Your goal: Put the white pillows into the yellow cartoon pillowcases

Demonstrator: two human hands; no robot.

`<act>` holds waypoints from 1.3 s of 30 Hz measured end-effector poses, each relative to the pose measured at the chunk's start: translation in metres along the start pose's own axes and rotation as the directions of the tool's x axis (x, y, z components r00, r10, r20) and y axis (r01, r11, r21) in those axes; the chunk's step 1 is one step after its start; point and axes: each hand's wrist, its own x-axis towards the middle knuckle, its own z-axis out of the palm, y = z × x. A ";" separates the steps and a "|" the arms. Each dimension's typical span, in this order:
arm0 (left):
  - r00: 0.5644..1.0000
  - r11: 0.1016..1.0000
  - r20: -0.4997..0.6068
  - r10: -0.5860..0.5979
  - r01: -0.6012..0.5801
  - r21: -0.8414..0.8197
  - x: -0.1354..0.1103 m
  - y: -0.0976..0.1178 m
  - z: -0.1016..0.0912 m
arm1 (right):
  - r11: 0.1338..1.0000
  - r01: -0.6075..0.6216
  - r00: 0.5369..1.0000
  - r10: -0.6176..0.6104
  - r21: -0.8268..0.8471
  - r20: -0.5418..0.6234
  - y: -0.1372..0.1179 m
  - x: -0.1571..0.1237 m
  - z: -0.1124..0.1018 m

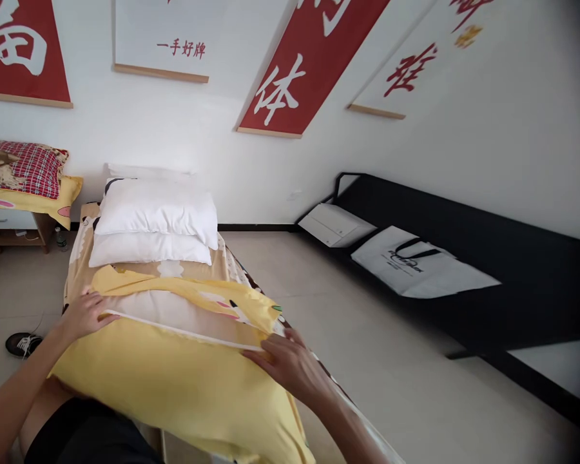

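Note:
A yellow pillowcase [174, 380] with a pillow partly inside lies on the near end of a narrow bed [77, 258]. Its open zipper edge shows the white pillow [174, 309] within. My left hand [84, 314] rests at the left end of the opening, fingers curled on the cloth. My right hand [290, 364] lies at the right end of the opening, fingers pressed together on the yellow edge. Two white pillows [154, 222] are stacked at the head of the bed.
A black low bench [512, 270] on the right carries a white tote bag [415, 264] and a white box [336, 224]. At far left a nightstand [9, 225] holds a plaid pillow [22, 167]. A black shoe [23, 343] lies on the floor.

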 end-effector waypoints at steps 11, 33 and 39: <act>0.949 0.990 -0.286 0.131 -0.111 0.085 0.006 0.021 0.021 | 0.998 0.043 0.953 -0.052 -0.039 -0.298 -0.022 -0.034 0.018; 0.943 0.946 0.101 -0.317 0.306 0.108 0.034 0.012 0.048 | 0.828 -0.516 0.856 0.504 -0.220 -0.110 -0.011 -0.046 0.071; 0.974 0.992 -0.202 -0.099 0.112 0.056 -0.012 0.002 0.021 | 0.926 -0.375 0.909 0.378 0.055 -0.174 -0.003 -0.063 0.047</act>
